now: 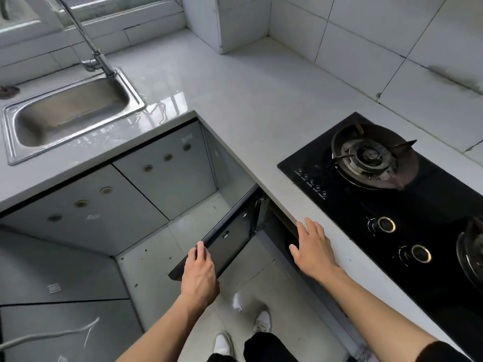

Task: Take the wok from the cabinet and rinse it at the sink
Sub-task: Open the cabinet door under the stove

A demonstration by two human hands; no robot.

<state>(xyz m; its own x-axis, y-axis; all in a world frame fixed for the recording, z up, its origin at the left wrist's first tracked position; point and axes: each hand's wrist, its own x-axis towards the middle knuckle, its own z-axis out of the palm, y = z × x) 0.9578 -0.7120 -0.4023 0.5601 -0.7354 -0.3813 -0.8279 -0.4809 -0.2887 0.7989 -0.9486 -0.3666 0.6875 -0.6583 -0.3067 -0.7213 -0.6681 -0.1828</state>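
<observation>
Head view: left hand (pixel 200 273) grips the open cabinet door (pixel 227 239) at lower centre; right hand (pixel 312 248), fingers spread, rests on the counter edge (pixel 347 262). Wok unseen; reaching inside likely comes next.

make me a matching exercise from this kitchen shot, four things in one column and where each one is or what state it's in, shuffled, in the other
Things:
1. left hand
2. right hand
3. cabinet door
4. sink

Places or states:
A. swung open below the gas hob
B. set in the countertop under the faucet
C. fingers on the door's top edge
D. spread flat at the countertop's front edge

Pairs: 1-C, 2-D, 3-A, 4-B
</observation>
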